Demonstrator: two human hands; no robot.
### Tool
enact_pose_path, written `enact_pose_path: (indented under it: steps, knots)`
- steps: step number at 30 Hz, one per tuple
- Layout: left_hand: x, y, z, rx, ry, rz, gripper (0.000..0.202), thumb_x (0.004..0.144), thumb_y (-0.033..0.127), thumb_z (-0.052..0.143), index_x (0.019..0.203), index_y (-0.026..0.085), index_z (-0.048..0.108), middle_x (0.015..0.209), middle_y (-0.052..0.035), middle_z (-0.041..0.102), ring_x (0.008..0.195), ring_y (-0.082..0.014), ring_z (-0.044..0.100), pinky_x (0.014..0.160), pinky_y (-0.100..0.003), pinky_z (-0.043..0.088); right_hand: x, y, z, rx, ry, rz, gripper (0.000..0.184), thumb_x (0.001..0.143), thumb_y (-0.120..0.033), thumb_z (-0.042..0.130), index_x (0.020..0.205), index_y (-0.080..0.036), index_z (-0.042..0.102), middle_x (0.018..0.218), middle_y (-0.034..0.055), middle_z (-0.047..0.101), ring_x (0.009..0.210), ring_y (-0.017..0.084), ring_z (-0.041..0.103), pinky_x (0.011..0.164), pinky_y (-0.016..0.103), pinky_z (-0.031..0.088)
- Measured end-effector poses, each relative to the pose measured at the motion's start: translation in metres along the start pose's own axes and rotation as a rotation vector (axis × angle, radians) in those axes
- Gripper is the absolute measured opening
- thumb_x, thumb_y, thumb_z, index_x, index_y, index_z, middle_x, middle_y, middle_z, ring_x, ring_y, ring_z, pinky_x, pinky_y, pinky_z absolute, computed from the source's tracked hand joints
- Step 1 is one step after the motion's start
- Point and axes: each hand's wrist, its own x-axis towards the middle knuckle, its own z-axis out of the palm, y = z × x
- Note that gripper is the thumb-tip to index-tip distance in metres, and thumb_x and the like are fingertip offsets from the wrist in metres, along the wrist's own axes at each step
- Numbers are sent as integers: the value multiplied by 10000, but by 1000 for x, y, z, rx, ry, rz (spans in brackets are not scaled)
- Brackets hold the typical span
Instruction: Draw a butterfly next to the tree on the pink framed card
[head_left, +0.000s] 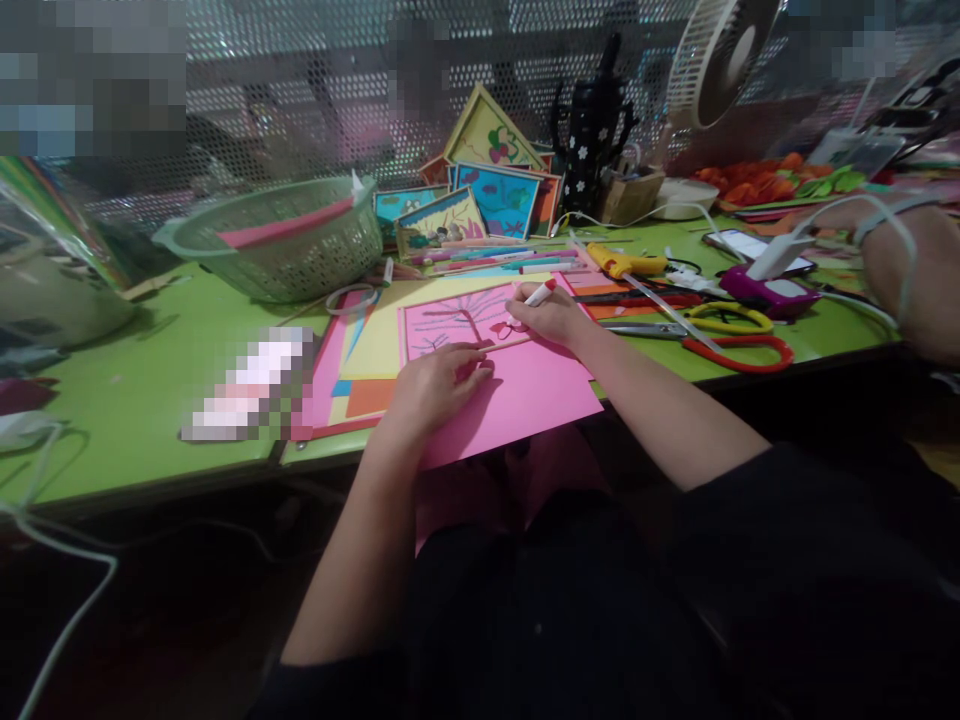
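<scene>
A pink paper sheet (525,395) lies on the green table (150,390), over yellow and orange sheets. Its upper part carries a tree made of thin strips (469,320). My left hand (439,385) rests on the pink sheet, fingers curled, pressing near a small red piece at the tree's base. My right hand (547,318) is closed round a white pen with a red cap (540,293), its tip down on the sheet next to the tree.
A green mesh basket (285,235) stands at the back left. Framed paper pictures (480,195) lean at the back. Red and yellow scissors (720,335), a yellow cutter (626,263), pens, a phone (754,245) and a fan (720,50) lie right. Another person's arm (915,270) rests far right.
</scene>
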Motion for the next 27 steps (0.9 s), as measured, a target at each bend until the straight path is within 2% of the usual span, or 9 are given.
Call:
enact_pose_path:
  steps: [13, 27]
  knots:
    - [1, 1, -1, 9, -18, -16, 259, 903, 328, 565, 1091, 255, 727, 1254, -36, 666, 1106, -251, 640, 902, -365, 509, -2, -3, -2, -30, 6, -12, 168, 769, -281, 529, 620, -215, 487, 573, -31, 533, 597, 142, 506, 576, 277, 362]
    - [0, 1, 0, 0, 4, -4, 248, 895, 342, 561, 1066, 277, 730, 1242, -18, 674, 1098, -239, 644, 899, -362, 513, -1, -1, -2, -33, 2, -14, 160, 773, -285, 536, 635, -216, 493, 581, -25, 543, 609, 147, 522, 547, 266, 364]
